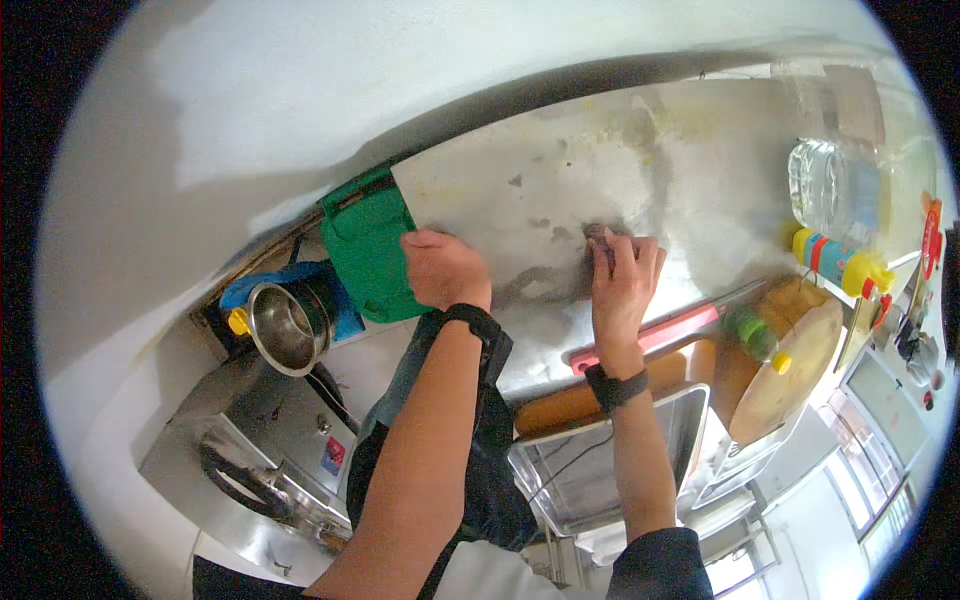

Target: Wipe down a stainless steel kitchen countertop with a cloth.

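A stained metal surface [480,195] lies before me. On it, my right hand [626,262] presses a small dark scrubbing pad [602,234] with bent fingers. My left hand [448,271] is curled at the surface's left edge, beside a green plastic bin lid [367,247]; whether its fingers hold anything is hidden. Black bands circle both wrists. Dark smears and small specks mark the metal around the pad. A pink-handled tool [686,326] lies below my right hand, near the surface's lower edge.
At right stand a clear plastic jug [816,184], a yellow-capped bottle [829,255], a green bottle [752,334] and a round wooden board [795,360]. An empty metal tray [570,472] lies below. A metal pot [283,328] is at left, above a metal stove unit [247,487].
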`<action>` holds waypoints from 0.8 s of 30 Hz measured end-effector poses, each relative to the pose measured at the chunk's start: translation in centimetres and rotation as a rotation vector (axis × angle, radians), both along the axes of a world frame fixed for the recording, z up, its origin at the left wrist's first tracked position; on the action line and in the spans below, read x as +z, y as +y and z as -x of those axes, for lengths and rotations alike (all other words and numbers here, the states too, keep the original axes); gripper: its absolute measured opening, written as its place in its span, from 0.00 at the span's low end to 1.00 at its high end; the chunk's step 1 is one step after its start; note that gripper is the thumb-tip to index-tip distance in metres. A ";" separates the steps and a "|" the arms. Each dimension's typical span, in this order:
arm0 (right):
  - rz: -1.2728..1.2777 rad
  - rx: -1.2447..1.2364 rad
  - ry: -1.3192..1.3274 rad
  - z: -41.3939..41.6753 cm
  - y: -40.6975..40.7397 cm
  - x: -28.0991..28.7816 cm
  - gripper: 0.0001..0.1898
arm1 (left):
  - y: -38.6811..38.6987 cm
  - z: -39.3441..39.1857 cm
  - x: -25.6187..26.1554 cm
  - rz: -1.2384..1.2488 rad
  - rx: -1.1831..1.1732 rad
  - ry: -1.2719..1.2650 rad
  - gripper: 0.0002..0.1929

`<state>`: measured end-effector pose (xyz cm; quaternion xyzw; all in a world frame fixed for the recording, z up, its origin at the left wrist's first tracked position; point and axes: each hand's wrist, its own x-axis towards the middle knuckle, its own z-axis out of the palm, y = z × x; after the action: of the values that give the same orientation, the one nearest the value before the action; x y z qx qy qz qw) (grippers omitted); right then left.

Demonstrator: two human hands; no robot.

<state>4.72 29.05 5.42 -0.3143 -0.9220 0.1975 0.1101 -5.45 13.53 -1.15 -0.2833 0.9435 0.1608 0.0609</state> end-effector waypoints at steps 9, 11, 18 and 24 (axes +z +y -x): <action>-0.365 -0.091 -0.059 6.7 14.8 -1.5 0.16 | 0.7 -0.9 -0.9 0.021 -0.088 0.080 0.23; -0.355 -0.154 -0.096 5.6 12.0 -2.1 0.15 | 0.5 -0.9 -0.5 0.034 -0.057 0.010 0.24; -0.149 0.058 0.018 1.1 6.0 -0.7 0.11 | 1.0 -0.1 1.5 0.064 0.004 -0.011 0.24; -0.238 -0.137 -0.046 6.9 14.9 0.0 0.12 | 1.3 -0.4 0.8 0.033 -0.064 0.097 0.23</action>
<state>-2.17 43.94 5.38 -0.3659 -0.9175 0.0715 0.1387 -5.07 14.86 -0.35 -0.2457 0.9565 0.1566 0.0157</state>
